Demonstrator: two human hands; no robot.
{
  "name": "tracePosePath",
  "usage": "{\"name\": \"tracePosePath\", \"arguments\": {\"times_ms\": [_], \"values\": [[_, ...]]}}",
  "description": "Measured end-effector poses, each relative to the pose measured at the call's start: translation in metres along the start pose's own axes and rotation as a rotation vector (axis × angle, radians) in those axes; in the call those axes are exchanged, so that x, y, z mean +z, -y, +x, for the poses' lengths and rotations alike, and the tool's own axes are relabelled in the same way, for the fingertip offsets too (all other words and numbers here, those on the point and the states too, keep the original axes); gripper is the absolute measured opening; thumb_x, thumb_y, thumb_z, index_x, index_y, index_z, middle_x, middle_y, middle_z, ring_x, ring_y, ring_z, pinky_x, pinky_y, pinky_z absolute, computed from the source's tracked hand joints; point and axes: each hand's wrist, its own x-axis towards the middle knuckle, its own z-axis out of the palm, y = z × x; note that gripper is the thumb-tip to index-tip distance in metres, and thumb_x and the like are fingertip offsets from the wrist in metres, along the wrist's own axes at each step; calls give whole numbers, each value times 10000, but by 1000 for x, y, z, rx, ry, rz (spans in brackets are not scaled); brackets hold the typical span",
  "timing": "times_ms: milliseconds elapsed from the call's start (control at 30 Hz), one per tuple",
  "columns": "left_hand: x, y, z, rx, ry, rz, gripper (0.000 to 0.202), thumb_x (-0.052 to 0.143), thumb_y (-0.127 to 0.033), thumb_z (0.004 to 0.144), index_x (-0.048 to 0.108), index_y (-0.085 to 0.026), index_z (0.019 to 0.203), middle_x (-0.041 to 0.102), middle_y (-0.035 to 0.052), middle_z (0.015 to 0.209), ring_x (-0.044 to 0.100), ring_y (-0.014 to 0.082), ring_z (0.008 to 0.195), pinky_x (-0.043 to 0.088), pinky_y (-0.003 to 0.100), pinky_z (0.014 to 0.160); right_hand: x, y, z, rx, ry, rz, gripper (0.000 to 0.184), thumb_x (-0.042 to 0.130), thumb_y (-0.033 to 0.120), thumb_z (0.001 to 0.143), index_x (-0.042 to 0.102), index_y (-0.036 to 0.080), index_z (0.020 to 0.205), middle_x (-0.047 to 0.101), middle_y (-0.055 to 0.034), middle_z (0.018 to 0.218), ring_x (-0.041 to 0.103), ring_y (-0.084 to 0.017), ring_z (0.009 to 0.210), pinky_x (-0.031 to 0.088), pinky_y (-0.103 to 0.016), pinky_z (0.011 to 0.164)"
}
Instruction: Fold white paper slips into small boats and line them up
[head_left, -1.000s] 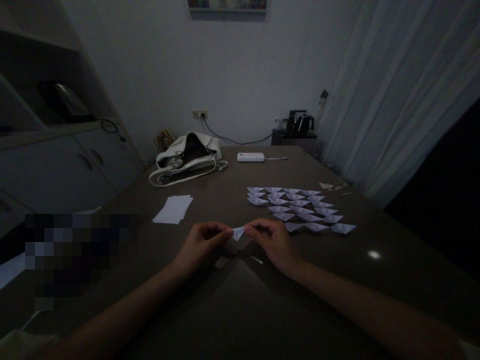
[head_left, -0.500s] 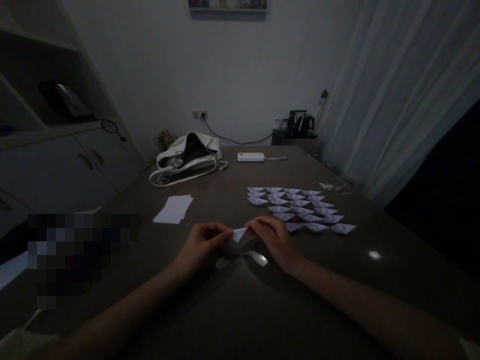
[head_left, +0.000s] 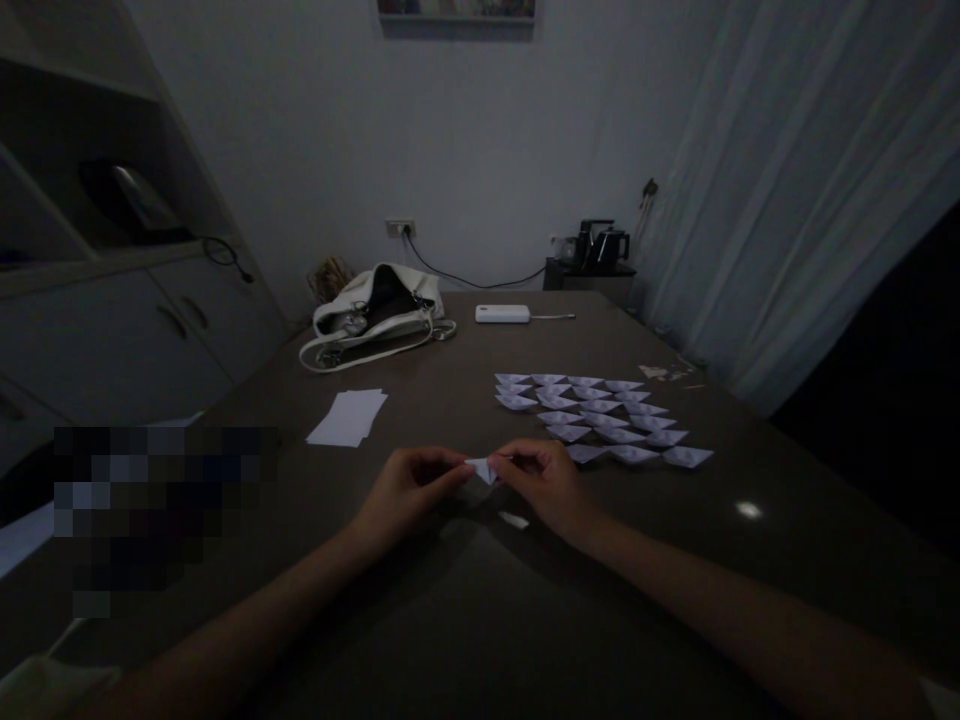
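Note:
A small folded white paper (head_left: 482,469), roughly triangular with its point downward, is held just above the table between both hands. My left hand (head_left: 409,490) pinches its left corner between thumb and fingers. On the other side my right hand (head_left: 550,487) grips the right part, its thumb over the near face, so that part is hidden. Beyond my right hand, several folded paper boats (head_left: 600,407) stand in rows on the dark table (head_left: 450,640). A small stack of white paper sheets (head_left: 347,418) lies past my left hand.
A white handbag (head_left: 382,315) lies at the back left. Near the far edge is a white power bank (head_left: 502,314) with a short cable. Small scraps (head_left: 667,372) lie by the right edge. A black kettle (head_left: 609,247) stands behind the table.
My right hand has shifted slightly left and down, its thumb now covering more of the folded paper. The paper's lower point has moved a little right. My left hand has barely moved.

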Motion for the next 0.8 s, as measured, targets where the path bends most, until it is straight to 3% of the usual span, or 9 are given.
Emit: {"name": "tracePosePath", "arguments": {"times_ms": [333,800], "values": [[-2,-1,0,102,-72,131,276,657,-410,717,679,-137,754,671,41,674,586,159,595,417,217,496,0,-1,0,-9,-11,-31,168,596,288,809,669,171,714,640,-12,645,577,-131,611,437,-232,553],[2,3,1,-25,-14,-156,185,687,-300,711,608,-135,682,609,-17,590,570,116,549,444,203,537,2,3,-3,-86,-32,-114,123,594,242,792,653,172,708,641,-18,655,583,-142,623,453,-248,592]]}}
